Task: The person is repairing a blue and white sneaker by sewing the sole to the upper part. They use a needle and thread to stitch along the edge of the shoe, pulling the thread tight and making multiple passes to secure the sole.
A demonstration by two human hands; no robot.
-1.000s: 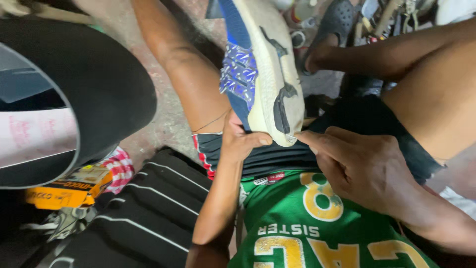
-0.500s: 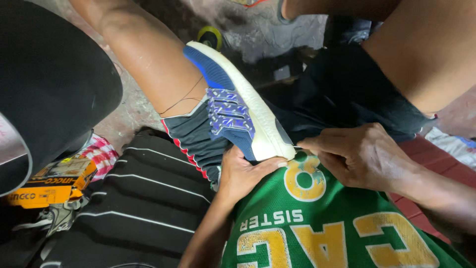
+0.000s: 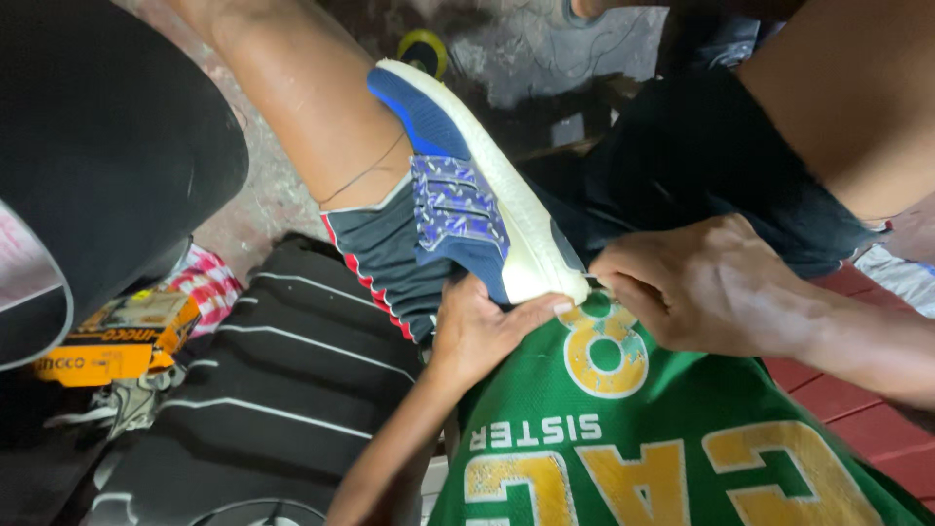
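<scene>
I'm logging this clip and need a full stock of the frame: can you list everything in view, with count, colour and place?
Shoe: one, blue with a white sole, centre, resting on the lap, heel end toward both hands.
Striped cloth: one, black with thin white stripes, lower left.
Box: one, yellow-orange, left edge.
Checked cloth: one, red and white, beside the box.
Round object: one, yellow and dark, on the floor at the top; too small to tell what it is.
Jersey: one, green with yellow markings, bottom right, worn.
Shorts: dark with red and white trim, centre.
Left hand: holds the shoe's heel end from below.
Right hand: fingertips at the shoe's heel edge.
</scene>
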